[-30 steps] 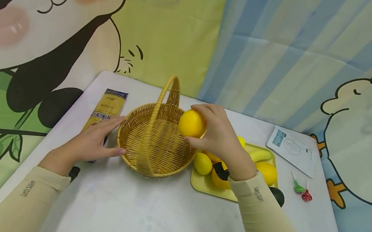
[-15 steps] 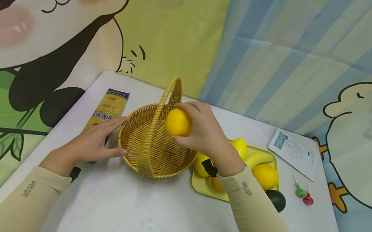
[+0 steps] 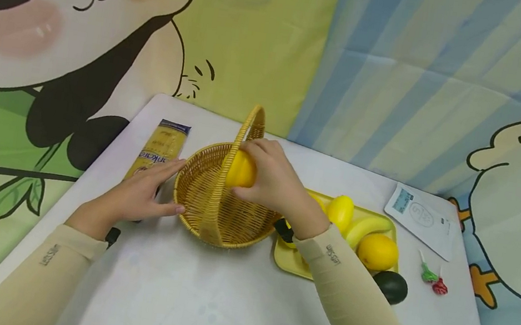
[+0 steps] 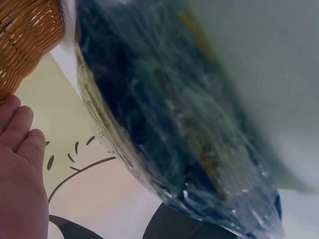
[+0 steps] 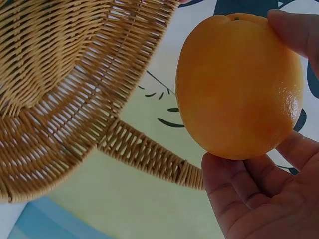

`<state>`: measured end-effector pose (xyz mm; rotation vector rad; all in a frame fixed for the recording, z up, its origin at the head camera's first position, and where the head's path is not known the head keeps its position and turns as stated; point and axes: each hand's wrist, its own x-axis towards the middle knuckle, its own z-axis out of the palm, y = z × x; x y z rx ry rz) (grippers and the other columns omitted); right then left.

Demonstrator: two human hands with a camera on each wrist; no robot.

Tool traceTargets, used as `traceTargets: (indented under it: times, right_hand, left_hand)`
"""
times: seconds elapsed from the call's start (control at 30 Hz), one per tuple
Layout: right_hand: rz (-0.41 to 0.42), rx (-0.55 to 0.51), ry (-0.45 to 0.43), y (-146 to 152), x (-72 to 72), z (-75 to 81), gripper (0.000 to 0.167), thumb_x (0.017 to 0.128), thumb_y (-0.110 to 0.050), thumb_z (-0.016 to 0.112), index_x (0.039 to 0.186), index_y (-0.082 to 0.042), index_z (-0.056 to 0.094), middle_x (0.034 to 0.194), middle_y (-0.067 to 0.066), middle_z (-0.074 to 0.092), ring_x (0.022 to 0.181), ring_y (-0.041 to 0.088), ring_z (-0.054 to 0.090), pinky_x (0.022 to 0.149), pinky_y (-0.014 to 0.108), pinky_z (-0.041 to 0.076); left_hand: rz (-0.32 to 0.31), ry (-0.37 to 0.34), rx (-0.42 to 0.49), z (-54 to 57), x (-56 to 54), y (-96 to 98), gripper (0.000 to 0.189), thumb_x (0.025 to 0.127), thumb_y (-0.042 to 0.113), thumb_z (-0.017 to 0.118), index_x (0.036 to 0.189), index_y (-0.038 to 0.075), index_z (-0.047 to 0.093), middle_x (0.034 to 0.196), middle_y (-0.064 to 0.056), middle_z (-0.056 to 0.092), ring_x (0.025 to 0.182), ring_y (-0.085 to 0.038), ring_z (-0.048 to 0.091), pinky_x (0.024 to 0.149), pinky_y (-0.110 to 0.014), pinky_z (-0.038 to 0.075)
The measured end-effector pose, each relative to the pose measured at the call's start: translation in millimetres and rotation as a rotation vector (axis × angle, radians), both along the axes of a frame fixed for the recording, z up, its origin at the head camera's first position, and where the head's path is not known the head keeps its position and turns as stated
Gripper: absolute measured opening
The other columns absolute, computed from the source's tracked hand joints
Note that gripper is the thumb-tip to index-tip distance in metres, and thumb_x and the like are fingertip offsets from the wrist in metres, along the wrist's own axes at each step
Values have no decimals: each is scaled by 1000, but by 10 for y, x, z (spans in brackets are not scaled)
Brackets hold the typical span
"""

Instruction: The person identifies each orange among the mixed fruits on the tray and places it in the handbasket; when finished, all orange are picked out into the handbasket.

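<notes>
My right hand (image 3: 270,178) holds an orange (image 3: 242,170) between thumb and fingers, over the wicker basket (image 3: 196,220) and partly behind its arched handle. In the right wrist view the orange (image 5: 239,87) fills the grasp, its small green stem spot at the top. My left hand (image 3: 142,192) rests its fingertips and thumb against the basket's left rim, fingers fairly straight. The left wrist view shows those fingers (image 4: 22,124) touching the woven wall (image 4: 30,40). No other fruit shows inside the basket.
A pasta packet (image 3: 162,142) lies left of the basket, partly under my left hand. To the right, a yellow tray (image 3: 295,266) bears a banana (image 3: 367,229), lemons and an orange-yellow fruit (image 3: 378,252). An avocado (image 3: 390,287), two lollipops (image 3: 432,278) and a white pouch (image 3: 421,217) lie farther right.
My right hand has carried the orange leftward from the basket's right rim to over its middle, behind the handle. My left hand stays at the left rim. The head view has shifted slightly.
</notes>
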<state>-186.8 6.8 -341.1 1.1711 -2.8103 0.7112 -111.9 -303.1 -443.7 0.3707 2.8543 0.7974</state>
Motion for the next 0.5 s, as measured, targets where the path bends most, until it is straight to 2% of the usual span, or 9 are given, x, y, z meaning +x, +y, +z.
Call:
traceTargets:
  times: [0.27, 0.5]
  right_hand:
    - [-4, 48, -2, -149, -42, -59, 75, 74, -36, 92, 135, -4, 62, 135, 10, 60, 121, 27, 50, 100, 37, 51]
    - [-5, 55, -59, -263, -71, -163, 83, 74, -31, 93, 147, -12, 59, 142, 11, 58, 130, 27, 48, 107, 37, 52]
  left_hand:
    - [1, -6, 6, 9, -17, 3, 111, 84, 73, 73, 169, 27, 18, 175, -10, 23, 161, -42, 23, 122, -78, 20]
    - [8, -18, 12, 17, -3, 12, 111, 84, 73, 73, 169, 25, 19, 175, -11, 23, 161, -43, 23, 123, -76, 21]
